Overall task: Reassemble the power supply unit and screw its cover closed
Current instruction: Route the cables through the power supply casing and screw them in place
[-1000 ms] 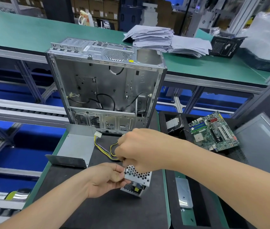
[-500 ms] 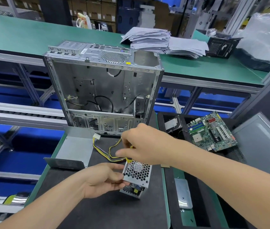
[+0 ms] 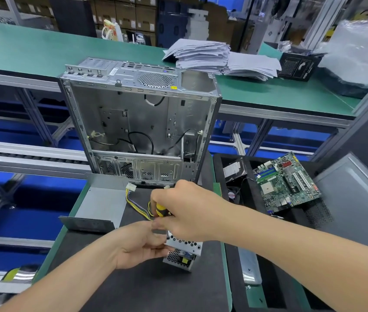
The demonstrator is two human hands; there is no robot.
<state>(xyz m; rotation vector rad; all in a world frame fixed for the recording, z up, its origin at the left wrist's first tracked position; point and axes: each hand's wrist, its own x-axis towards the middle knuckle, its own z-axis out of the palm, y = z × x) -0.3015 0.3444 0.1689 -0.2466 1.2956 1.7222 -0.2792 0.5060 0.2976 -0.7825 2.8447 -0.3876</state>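
Our right hand (image 3: 185, 212) is closed around the yellow-and-black screwdriver handle (image 3: 160, 210), above the perforated grey metal power supply unit (image 3: 184, 251). Our left hand (image 3: 140, 244) has its grip clamped on the unit's left edge.

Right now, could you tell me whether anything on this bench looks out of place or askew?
Nothing looks damaged or spilled. The paper stack on the far bench is fanned unevenly, and the motherboard rests tilted in its tray, apart from the open case.

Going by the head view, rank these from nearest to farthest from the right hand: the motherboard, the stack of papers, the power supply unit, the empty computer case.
From the right hand:
1. Power supply unit, directly beneath the hand.
2. Computer case, standing just behind it.
3. Motherboard, off to the right in the black tray.
4. Stack of papers, on the far green bench.
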